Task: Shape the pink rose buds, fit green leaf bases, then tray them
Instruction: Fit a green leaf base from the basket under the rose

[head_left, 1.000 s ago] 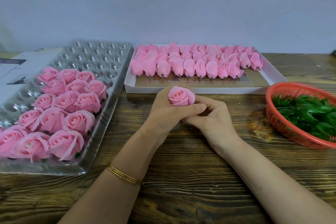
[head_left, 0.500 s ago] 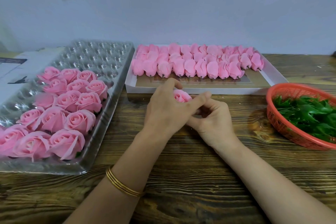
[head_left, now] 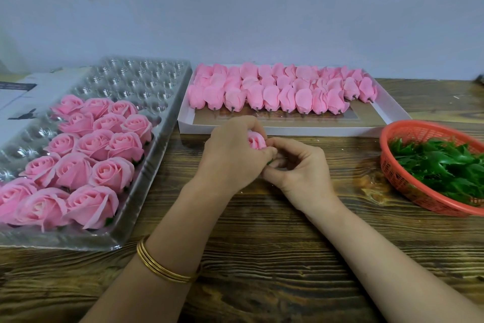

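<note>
Below, dark-grained wooden table under rose tray; pale wall behind.

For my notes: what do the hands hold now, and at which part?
One pink rose bud. The left hand wraps its sides; the right hand pinches its underside, where a bit of green leaf base shows.

wooden table; grey wall

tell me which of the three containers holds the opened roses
The clear plastic tray at left; the white box holds closed buds, the red basket green leaf bases.
</note>
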Motion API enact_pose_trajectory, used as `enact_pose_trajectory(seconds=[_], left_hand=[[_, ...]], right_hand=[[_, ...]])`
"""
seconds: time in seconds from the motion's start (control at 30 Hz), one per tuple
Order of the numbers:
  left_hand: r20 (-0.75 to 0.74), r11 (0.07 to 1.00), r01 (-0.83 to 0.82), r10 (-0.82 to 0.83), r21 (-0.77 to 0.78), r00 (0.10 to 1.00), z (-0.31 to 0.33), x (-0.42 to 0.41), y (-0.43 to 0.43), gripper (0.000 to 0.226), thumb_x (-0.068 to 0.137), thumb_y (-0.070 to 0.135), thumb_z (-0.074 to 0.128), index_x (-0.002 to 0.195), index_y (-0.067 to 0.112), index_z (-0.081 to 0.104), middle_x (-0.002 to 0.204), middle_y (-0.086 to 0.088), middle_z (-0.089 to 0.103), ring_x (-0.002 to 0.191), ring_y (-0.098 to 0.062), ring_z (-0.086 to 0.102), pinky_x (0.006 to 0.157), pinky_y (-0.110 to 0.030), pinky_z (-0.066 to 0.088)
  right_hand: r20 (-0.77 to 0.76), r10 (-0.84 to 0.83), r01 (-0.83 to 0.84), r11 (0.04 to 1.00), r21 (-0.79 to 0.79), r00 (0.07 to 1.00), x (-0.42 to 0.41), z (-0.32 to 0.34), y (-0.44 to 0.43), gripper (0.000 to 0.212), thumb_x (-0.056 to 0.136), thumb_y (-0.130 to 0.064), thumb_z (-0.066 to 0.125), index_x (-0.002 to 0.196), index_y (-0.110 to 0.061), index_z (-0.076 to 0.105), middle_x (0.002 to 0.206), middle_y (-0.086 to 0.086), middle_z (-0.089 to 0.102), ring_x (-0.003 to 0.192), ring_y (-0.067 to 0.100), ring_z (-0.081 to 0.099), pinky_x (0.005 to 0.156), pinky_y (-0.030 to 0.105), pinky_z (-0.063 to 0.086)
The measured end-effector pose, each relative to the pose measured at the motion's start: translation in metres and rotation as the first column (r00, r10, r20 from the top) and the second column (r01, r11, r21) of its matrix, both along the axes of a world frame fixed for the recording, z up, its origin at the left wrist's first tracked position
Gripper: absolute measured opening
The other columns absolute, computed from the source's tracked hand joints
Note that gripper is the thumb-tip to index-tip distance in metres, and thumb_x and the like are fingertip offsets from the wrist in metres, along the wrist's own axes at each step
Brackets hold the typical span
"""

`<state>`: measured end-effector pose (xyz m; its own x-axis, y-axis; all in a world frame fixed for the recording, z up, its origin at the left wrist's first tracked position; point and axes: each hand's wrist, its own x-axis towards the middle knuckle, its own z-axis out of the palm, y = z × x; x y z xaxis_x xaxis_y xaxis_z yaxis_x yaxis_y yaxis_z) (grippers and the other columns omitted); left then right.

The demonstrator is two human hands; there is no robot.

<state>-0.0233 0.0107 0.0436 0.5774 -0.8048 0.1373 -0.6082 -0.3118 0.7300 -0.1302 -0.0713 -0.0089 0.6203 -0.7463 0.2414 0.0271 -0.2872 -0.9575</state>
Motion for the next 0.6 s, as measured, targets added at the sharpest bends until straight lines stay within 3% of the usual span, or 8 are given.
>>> enact_pose_trajectory(seconds=[0.17, 0.27, 0.37, 0.47, 0.6], left_hand=[[0.057, 0.999, 0.017, -0.019, 0.035, 0.998, 0.0035, -0.0031, -0.0010, 0.018, 0.079, 0.025, 0.074, 0.084, 0.032, 0.058, 0.080, 0.014, 0.056, 0.080, -0.011, 0.053, 0.063, -0.023, 0.036], [0.107, 0.998, 0.024, -0.030, 0.060, 0.994, 0.0046, -0.0050, -0.0012, 0.018, 0.083, 0.025, 0.071, 0.090, 0.034, 0.057, 0.080, 0.016, 0.053, 0.082, -0.010, 0.049, 0.060, -0.014, 0.028], [0.127, 0.996, 0.038, -0.048, 0.077, 0.991, 0.0034, -0.0063, -0.0019, 0.016, 0.086, 0.023, 0.067, 0.095, 0.033, 0.058, 0.087, 0.014, 0.055, 0.089, -0.013, 0.051, 0.063, -0.020, 0.031], [0.146, 0.996, 0.045, -0.056, 0.082, 0.988, 0.0037, -0.0077, -0.0017, 0.017, 0.087, 0.022, 0.066, 0.094, 0.034, 0.057, 0.092, 0.012, 0.057, 0.091, -0.013, 0.052, 0.063, -0.022, 0.031], [0.148, 0.994, 0.055, -0.068, 0.089, 0.987, 0.0072, -0.0067, -0.0025, 0.017, 0.087, 0.021, 0.067, 0.090, 0.034, 0.057, 0.082, 0.014, 0.056, 0.087, -0.011, 0.052, 0.063, -0.023, 0.031]], right_hand=[[0.011, 0.007, -0.007, 1.000, 0.025, 1.000, 0.0000, 0.0015, 0.0003, 0.043, 0.067, 0.012, 0.080, 0.091, -0.022, 0.072, 0.071, -0.001, 0.068, 0.060, 0.006, 0.054, 0.066, 0.022, 0.051], [0.035, 0.011, -0.013, 0.998, 0.065, 0.999, 0.0012, 0.0009, -0.0001, 0.044, 0.067, 0.015, 0.078, 0.090, -0.022, 0.072, 0.074, 0.005, 0.069, 0.065, 0.012, 0.056, 0.069, 0.028, 0.052], [0.046, 0.017, -0.021, 0.997, 0.078, 0.999, 0.0021, 0.0005, -0.0004, 0.042, 0.067, 0.015, 0.078, 0.089, -0.020, 0.072, 0.078, 0.014, 0.072, 0.068, 0.018, 0.059, 0.073, 0.040, 0.055], [0.053, 0.007, -0.012, 0.995, 0.099, 0.999, 0.0035, -0.0007, -0.0001, 0.043, 0.065, 0.017, 0.078, 0.085, -0.019, 0.069, 0.078, 0.013, 0.070, 0.068, 0.020, 0.059, 0.073, 0.041, 0.055], [0.067, -0.026, 0.016, 0.990, 0.141, 0.997, 0.0042, -0.0017, -0.0003, 0.049, 0.062, 0.017, 0.080, 0.089, -0.018, 0.059, 0.084, 0.017, 0.070, 0.070, 0.021, 0.060, 0.072, 0.039, 0.055]])
